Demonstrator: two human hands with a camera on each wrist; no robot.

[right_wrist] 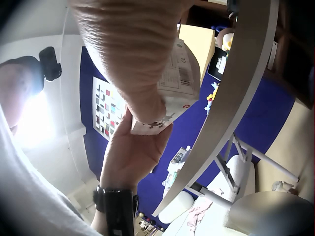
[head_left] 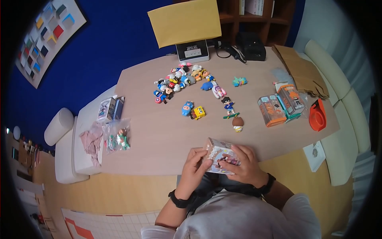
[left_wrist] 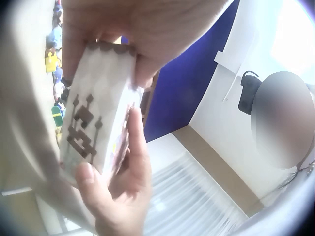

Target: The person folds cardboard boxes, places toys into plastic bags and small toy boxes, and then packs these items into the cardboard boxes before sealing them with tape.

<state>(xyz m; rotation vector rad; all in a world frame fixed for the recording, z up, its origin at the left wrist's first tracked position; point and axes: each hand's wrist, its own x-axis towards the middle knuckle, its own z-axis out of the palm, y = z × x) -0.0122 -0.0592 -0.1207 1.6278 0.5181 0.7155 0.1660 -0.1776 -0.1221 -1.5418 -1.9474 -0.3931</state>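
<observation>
Both hands hold a small printed cardboard box [head_left: 218, 154] at the table's near edge. The left hand [head_left: 195, 167] grips its left side, thumb on the front. Fingers of the right hand [head_left: 246, 167] curl over its right side and top. In the left wrist view, the box [left_wrist: 98, 98] shows a white side with brown patterns, between the left hand [left_wrist: 147, 29] above and the right hand [left_wrist: 123, 196] below. The right wrist view shows a barcode side of the box [right_wrist: 179, 78], held by the right hand [right_wrist: 133, 59] and, below, the left hand [right_wrist: 133, 152].
Many small figures [head_left: 175, 81] cluster at the table's back, several others nearer the middle. Orange boxes [head_left: 271, 109] and an orange object [head_left: 317, 115] lie right; a bagged figure [head_left: 123, 139], pink cloth [head_left: 92, 141] and boxes [head_left: 106, 109] are left. A black device [head_left: 250, 46] stands behind.
</observation>
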